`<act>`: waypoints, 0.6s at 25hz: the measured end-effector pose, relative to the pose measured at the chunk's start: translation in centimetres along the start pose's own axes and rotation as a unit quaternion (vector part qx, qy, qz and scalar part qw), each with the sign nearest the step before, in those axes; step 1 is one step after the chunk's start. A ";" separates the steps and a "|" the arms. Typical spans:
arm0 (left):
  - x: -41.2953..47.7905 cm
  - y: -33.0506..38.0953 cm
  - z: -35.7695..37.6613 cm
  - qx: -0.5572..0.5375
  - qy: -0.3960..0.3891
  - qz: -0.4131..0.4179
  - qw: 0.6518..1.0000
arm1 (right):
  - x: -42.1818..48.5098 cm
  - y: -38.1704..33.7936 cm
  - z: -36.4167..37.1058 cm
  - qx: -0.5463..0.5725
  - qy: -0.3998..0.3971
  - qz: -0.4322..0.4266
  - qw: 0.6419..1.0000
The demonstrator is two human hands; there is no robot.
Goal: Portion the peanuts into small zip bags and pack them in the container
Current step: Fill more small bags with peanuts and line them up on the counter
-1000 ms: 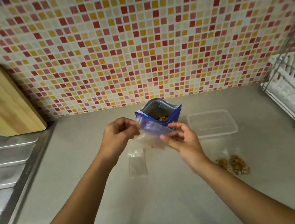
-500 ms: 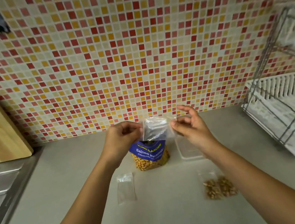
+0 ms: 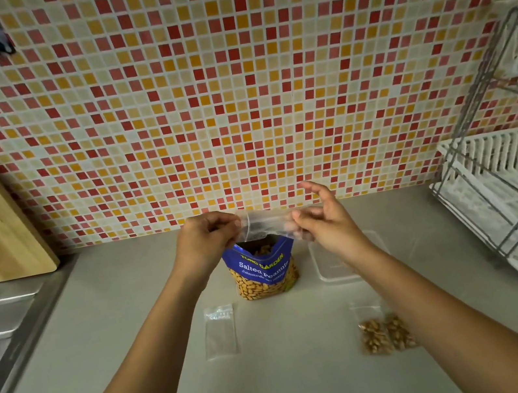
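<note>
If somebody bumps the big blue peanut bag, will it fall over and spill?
A gentle nudge probably won't: the peanut bag stands upright and looks bottom-heavy with peanuts. A bump near its top might tip it, and its open mouth would likely spill. The left hand and right hand pinch a small zip bag, so nothing steadies it.

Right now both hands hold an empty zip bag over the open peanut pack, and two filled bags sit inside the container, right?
No. The head view shows the filled bags lying on the counter, outside the container; the rest holds.
</note>
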State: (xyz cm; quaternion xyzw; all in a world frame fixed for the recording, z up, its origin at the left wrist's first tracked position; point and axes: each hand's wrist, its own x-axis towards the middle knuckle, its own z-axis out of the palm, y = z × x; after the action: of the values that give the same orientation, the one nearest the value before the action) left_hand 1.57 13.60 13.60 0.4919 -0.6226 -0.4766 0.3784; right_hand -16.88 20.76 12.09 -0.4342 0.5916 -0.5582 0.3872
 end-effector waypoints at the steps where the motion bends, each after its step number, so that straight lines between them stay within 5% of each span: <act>1: 0.2 -0.1 -0.1 -0.007 0.000 -0.015 1.000 | 0.1 0.0 -0.3 -0.103 0.000 -0.036 0.994; 4: 0.6 -0.2 -0.2 -0.010 -0.009 -0.045 0.999 | 0.1 -0.7 -0.8 -0.342 -0.049 -0.149 0.927; 8: 0.6 0.0 0.7 -0.004 -0.058 -0.051 0.997 | 0.6 -1.3 1.1 -0.477 -0.131 -0.222 0.841; 12: 0.6 -0.3 1.1 0.021 -0.053 -0.041 0.998 | 1.4 -0.6 2.0 -0.505 -0.105 -0.226 0.827; 15: 0.7 -0.4 1.3 0.034 -0.049 -0.037 0.997 | 1.8 -0.2 2.2 -0.466 -0.086 -0.234 0.849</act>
State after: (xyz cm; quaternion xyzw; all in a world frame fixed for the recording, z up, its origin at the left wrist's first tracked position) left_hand 0.25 13.23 12.91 0.5032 -0.6380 -0.4923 0.3120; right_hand -15.38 18.34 12.12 -0.7352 0.6278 -0.2512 0.0466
